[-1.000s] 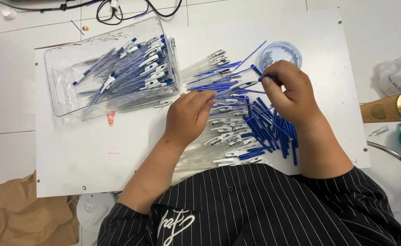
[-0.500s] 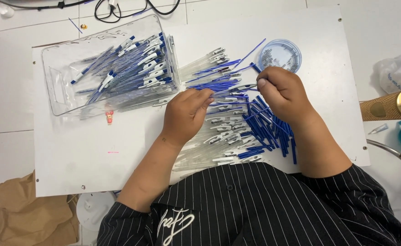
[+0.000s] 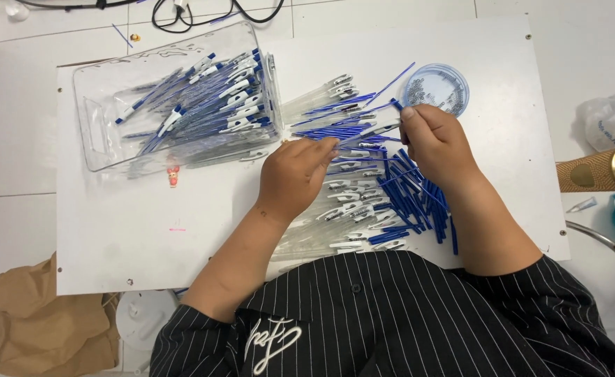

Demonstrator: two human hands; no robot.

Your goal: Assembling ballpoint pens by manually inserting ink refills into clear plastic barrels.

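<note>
Left hand [image 3: 295,178] curled, fingertips pinching a clear plastic pen barrel [image 3: 363,135] level, right hand [image 3: 436,143] closed on its far end, steadying it above the loose heap of clear barrels and blue refills [image 3: 384,199] on the white board [image 3: 182,237].

Right hand [image 3: 436,143] shifted slightly toward round dish [image 3: 434,89]

Pen refills [image 3: 335,130] deep blue; pen barrels [image 3: 335,209] clear with blue ends; tray [image 3: 105,105] transparent; board [image 3: 182,230] plain white; shirt [image 3: 405,314] black — thin white pinstripes; paper bag [image 3: 42,328] brown; small dish [image 3: 436,87] pale blue.
</note>
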